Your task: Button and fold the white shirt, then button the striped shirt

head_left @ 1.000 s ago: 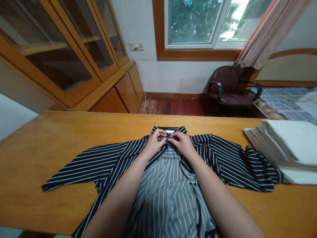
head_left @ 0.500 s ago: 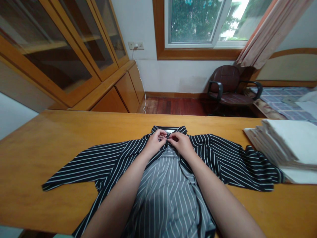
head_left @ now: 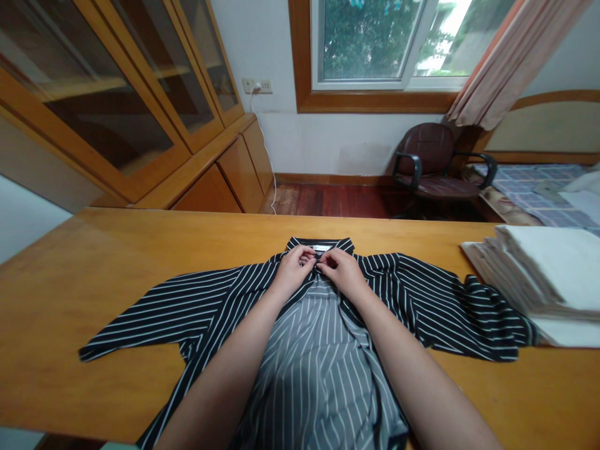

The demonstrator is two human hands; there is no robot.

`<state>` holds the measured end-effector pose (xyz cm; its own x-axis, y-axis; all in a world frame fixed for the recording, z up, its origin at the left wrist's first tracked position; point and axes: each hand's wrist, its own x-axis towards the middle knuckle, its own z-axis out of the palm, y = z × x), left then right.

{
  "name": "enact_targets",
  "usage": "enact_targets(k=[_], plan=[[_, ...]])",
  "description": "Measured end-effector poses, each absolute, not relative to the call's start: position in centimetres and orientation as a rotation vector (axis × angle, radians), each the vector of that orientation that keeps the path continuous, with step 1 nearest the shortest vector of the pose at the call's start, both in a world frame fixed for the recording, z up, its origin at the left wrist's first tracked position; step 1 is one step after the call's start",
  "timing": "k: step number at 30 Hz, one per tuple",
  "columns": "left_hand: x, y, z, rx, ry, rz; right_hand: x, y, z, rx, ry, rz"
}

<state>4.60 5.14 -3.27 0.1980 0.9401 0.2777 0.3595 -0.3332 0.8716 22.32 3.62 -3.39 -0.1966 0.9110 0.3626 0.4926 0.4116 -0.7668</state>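
Observation:
A black shirt with white stripes (head_left: 201,300) lies spread on the wooden table (head_left: 51,312), collar at the far side and sleeves out to both sides. Its front hangs open below the neck, showing the greyer inside of the back. Just under the collar, my left hand (head_left: 295,265) pinches one front edge. Facing it, my right hand (head_left: 341,267) pinches the other front edge, and the fingertips of the two hands nearly meet. Whatever small part of the shirt sits between the fingertips is too small to make out. A white label shows inside the collar.
A stack of folded white cloth or paper (head_left: 544,275) stands at the table's right, close to the shirt's right sleeve. Beyond the table are a brown office chair (head_left: 429,156), a bed (head_left: 539,187) and a glass-fronted cabinet (head_left: 154,112).
Almost nothing differs. Both hands stay at the collar, with only slight finger movement, and the shirt lies as before.

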Motion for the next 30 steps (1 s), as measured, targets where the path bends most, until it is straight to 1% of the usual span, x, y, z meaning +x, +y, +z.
enact_targets(k=[6,15,22,27,30], plan=[[4.2,5.3,-3.5,1.862,1.315,1.174,22.5,3.7,-3.3,-1.252,-1.819,0.585],[3.8,5.2,-3.2,2.107,1.323,1.131,22.7,3.5,-3.3,-1.315,-1.737,0.601],[3.6,5.4,-3.6,2.259,1.404,1.045,23.2,3.6,-3.4,-1.417,-1.805,0.41],[3.6,5.0,-3.4,2.297,1.583,1.112,23.4,3.5,-3.2,-1.447,-1.857,0.294],[3.5,4.9,-3.2,2.316,1.618,1.146,23.6,3.5,-3.3,-1.456,-1.847,0.279]])
